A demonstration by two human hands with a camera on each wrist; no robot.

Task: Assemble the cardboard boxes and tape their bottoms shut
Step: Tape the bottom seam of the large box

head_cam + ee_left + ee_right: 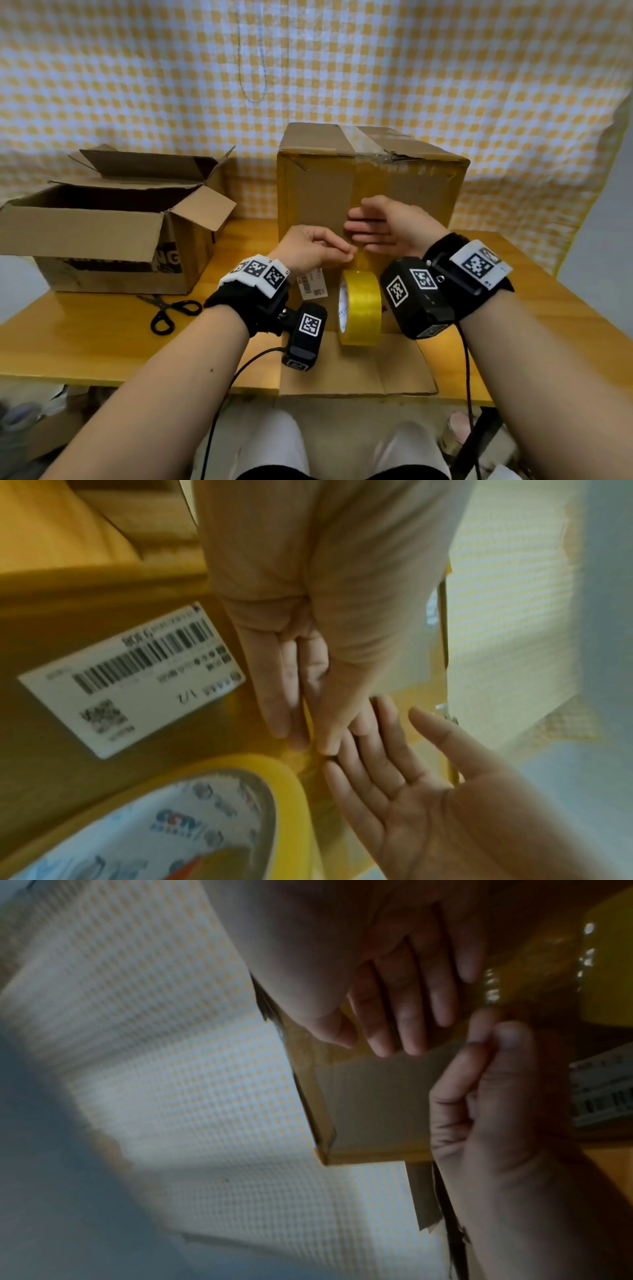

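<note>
A wooden table point(85, 342) fills the lower half of the head view, backed by a yellow-and-white checked cloth point(411, 68). At its middle stands the tall cardboard box point(322, 192), its near face turned to the person, a strip of yellow tape point(370, 185) running down that face and clear tape crossing the top. One of its flaps point(356, 373) lies flat on the table toward the person, reaching the near edge. To the left, well apart, sits a second box point(102, 246) with its top flaps open (dark lettering on one side, too cut off to read).

On the flat flap, just in front of the tall box, a roll of yellow tape point(359, 305) stands on edge; beside it is a white barcode label point(313, 284). Black-handled scissors point(171, 308) lie on the table in front of the second box.

The right hand point(387, 228) is flat, fingers straight and together, laid against the tape strip on the box face. The left hand point(313, 251) is just below it, fingers bent with thumb and forefinger pinched together at the tape strip; whether tape is actually caught between them I cannot tell, since the wrist views are blurred.
</note>
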